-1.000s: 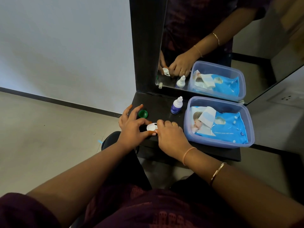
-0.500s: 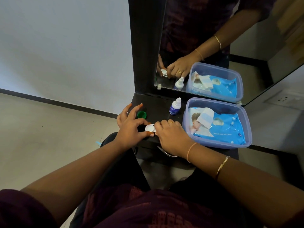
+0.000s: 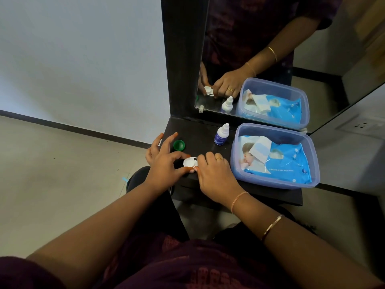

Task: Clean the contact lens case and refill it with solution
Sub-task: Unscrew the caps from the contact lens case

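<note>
Two hands: both ours, low at the front edge of the dark shelf (image 3: 200,132), closed in from either side on the lens case (image 3: 190,162).
L hand (image 3: 164,161): thumb and forefinger pinch the case's left end; other fingers lifted and spread apart, pointing toward the wall.
R hand (image 3: 216,176): fingertips curled down onto the case's right end, hiding that half; ring on one finger, thin band and bangle on the wrist.
Lens case: white, flat on the shelf betw. our hands; left well shows as a white round, w/ a dark oval spot next to it. Can't tell if the right side is capped.
Green cap (image 3: 179,145): lying on the shelf just beyond our L fingers, apart from the case, hollow side up.
Solution bottle (image 3: 222,134): small, white nozzle top, blue label, upright near the mirror, betw. the green cap and the tub.
Tub (image 3: 277,184): clear bluish plastic, open, on the right part of the shelf, just beside our R hand.
Wipes pack (image 3: 287,161): blue, lying inside the tub, white flap folded back.
Mirror (image 3: 270,28): stands behind the shelf; repeats hands, case, bottle and tub.
Floor (image 3: 62,174): pale, left of the shelf, dark skirting along the wall.
</note>
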